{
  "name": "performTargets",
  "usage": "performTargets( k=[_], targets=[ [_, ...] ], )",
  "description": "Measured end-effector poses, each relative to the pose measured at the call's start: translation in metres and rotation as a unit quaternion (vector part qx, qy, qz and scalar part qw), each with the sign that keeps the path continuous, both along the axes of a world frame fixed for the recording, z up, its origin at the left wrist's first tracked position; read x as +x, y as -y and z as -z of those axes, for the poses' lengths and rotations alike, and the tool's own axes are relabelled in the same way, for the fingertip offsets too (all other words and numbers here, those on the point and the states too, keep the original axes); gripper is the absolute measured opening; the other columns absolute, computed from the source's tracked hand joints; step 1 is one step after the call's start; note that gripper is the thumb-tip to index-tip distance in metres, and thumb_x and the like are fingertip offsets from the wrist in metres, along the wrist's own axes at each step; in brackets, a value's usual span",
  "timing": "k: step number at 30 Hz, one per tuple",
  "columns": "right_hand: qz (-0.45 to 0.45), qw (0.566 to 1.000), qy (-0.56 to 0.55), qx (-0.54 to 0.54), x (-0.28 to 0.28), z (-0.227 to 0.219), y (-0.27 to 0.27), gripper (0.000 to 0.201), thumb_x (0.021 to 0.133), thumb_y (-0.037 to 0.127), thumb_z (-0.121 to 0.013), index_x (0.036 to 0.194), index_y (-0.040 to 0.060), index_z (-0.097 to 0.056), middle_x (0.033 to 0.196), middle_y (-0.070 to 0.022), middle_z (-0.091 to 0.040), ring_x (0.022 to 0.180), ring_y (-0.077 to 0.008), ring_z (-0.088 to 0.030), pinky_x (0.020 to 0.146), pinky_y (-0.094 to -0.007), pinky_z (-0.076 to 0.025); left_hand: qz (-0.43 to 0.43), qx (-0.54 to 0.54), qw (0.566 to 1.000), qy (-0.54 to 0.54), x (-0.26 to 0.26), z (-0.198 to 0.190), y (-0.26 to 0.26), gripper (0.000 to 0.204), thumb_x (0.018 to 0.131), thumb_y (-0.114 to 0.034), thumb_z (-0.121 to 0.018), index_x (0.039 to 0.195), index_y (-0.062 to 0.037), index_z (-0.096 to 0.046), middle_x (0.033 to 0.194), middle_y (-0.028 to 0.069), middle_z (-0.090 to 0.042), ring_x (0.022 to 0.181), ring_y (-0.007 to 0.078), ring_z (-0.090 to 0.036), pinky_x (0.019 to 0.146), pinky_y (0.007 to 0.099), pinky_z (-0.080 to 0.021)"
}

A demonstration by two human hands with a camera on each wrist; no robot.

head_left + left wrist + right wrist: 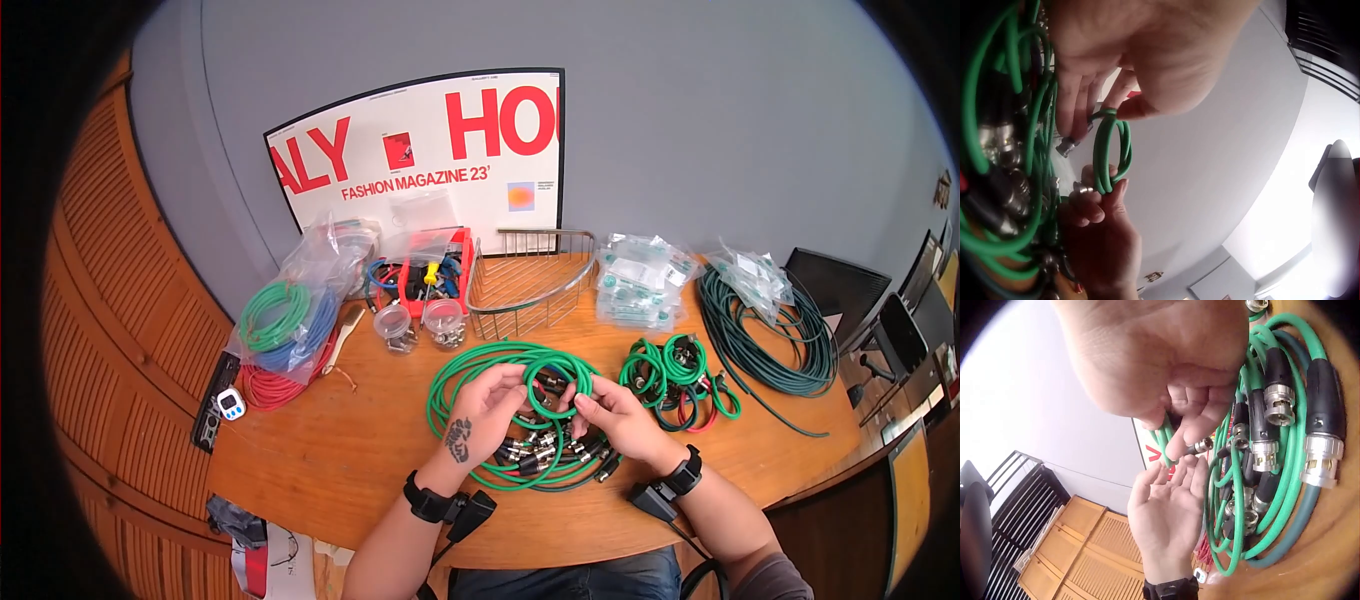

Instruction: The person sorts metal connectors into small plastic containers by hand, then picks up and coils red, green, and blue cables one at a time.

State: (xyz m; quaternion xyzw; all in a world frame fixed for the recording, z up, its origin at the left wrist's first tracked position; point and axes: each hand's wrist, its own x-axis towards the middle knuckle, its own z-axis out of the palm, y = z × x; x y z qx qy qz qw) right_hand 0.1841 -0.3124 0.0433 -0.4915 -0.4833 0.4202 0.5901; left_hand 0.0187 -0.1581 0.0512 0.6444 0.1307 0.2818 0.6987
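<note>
A small coil of green cable is held up between the two hands. My left hand pinches one side of it between thumb and fingertips, a metal connector hanging near those fingers. The opposite side is gripped by my right hand, with a connector sticking out by its fingers. Below both hands lies a pile of larger green cable loops with black-sleeved metal connectors.
Small green coils and a dark green cable coil lie at right, beside bagged parts. Behind stand a wire basket, a red bin and small tubs. Bagged cables lie at left on the table.
</note>
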Motion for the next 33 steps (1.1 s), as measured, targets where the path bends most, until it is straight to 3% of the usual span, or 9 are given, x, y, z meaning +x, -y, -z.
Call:
performTargets(
  k=[10, 12, 13, 16, 19, 21, 23, 27, 33],
  targets=[
    [0.037, 0.999, -0.005, -0.027, -0.017, -0.004, 0.002, 0.017, 0.096, 0.009, -0.063, 0.111, 0.0019, -0.062, 0.101, -0.0033, -0.063, 0.080, -0.0081, -0.062, 0.070, -0.0226, -0.051, -0.072, -0.079, 0.994, 0.035, 0.004, 0.003, 0.015, 0.033, 0.084, 0.006, -0.070, 0.115, 0.0055, -0.059, 0.105, 0.0133, -0.070, 0.095, 0.0177, -0.067, 0.087, 0.0289, -0.053],
    [0.148, 0.966, 0.203, 0.069, -0.010, 0.009, -0.003, 0.029, 0.091, 0.009, -0.068, 0.119, 0.0043, -0.063, 0.095, 0.0000, -0.061, 0.070, -0.0042, -0.058, 0.059, -0.0204, -0.046, -0.071, -0.103, 0.992, 0.027, 0.004, -0.002, 0.018, 0.032, 0.084, 0.005, -0.070, 0.114, 0.0056, -0.060, 0.104, 0.0137, -0.070, 0.094, 0.0173, -0.067, 0.086, 0.0283, -0.053],
    [0.151, 0.973, 0.153, 0.082, -0.011, 0.009, -0.004, 0.025, 0.088, 0.008, -0.069, 0.113, 0.0046, -0.065, 0.088, 0.0009, -0.061, 0.064, -0.0026, -0.054, 0.055, -0.0207, -0.042, -0.070, -0.104, 0.992, 0.026, 0.004, 0.000, 0.019, 0.032, 0.084, 0.005, -0.070, 0.114, 0.0056, -0.060, 0.104, 0.0137, -0.070, 0.094, 0.0173, -0.067, 0.086, 0.0283, -0.053],
    [0.101, 0.974, 0.195, 0.047, -0.009, 0.006, 0.001, 0.023, 0.089, 0.009, -0.070, 0.111, 0.0052, -0.064, 0.085, 0.0016, -0.061, 0.061, -0.0027, -0.052, 0.053, -0.0213, -0.041, -0.061, -0.123, 0.989, 0.053, 0.005, 0.002, 0.020, 0.031, 0.085, 0.005, -0.070, 0.114, 0.0048, -0.060, 0.106, 0.0138, -0.070, 0.094, 0.0172, -0.067, 0.087, 0.0284, -0.053],
    [0.114, 0.976, 0.184, 0.036, -0.017, -0.008, 0.003, 0.023, 0.090, 0.010, -0.069, 0.112, 0.0054, -0.062, 0.079, 0.0006, -0.064, 0.062, -0.0048, -0.058, 0.052, -0.0228, -0.041, -0.035, -0.112, 0.991, 0.063, 0.004, -0.002, 0.019, 0.034, 0.087, 0.004, -0.067, 0.120, 0.0037, -0.060, 0.107, 0.0121, -0.069, 0.095, 0.0163, -0.066, 0.087, 0.0279, -0.052],
    [0.116, 0.972, 0.202, 0.034, -0.011, -0.014, 0.004, 0.024, 0.091, 0.010, -0.069, 0.114, 0.0052, -0.061, 0.080, -0.0022, -0.067, 0.065, -0.0065, -0.062, 0.054, -0.0234, -0.044, -0.009, -0.002, 0.999, 0.047, 0.005, 0.002, 0.017, 0.039, 0.091, 0.002, -0.065, 0.129, 0.0031, -0.057, 0.106, 0.0108, -0.069, 0.094, 0.0157, -0.066, 0.086, 0.0275, -0.051],
    [0.110, 0.982, 0.141, 0.059, -0.001, 0.000, 0.000, 0.024, 0.092, 0.008, -0.068, 0.114, 0.0039, -0.061, 0.085, -0.0051, -0.070, 0.073, -0.0088, -0.067, 0.059, -0.0243, -0.049, -0.019, 0.049, 0.998, 0.031, 0.006, 0.001, 0.019, 0.037, 0.092, 0.000, -0.064, 0.129, 0.0030, -0.058, 0.105, 0.0102, -0.069, 0.093, 0.0147, -0.065, 0.085, 0.0272, -0.050],
    [0.122, 0.970, 0.194, 0.084, -0.003, 0.002, 0.000, 0.025, 0.091, 0.006, -0.068, 0.115, 0.0011, -0.061, 0.091, -0.0061, -0.072, 0.075, -0.0093, -0.068, 0.062, -0.0235, -0.051, -0.065, 0.227, 0.971, -0.038, -0.001, -0.008, 0.017, 0.029, 0.094, -0.006, -0.063, 0.122, 0.0041, -0.063, 0.103, 0.0121, -0.070, 0.092, 0.0155, -0.066, 0.083, 0.0280, -0.051],
    [0.109, 0.987, 0.095, 0.075, -0.005, 0.003, 0.000, 0.034, 0.091, 0.001, -0.067, 0.123, -0.0017, -0.056, 0.105, -0.0072, -0.071, 0.078, -0.0096, -0.067, 0.067, -0.0236, -0.054, -0.104, 0.303, 0.946, -0.048, -0.003, -0.009, 0.019, 0.028, 0.093, -0.009, -0.065, 0.115, 0.0062, -0.065, 0.099, 0.0158, -0.071, 0.091, 0.0228, -0.068, 0.079, 0.0306, -0.052]
  ],
)
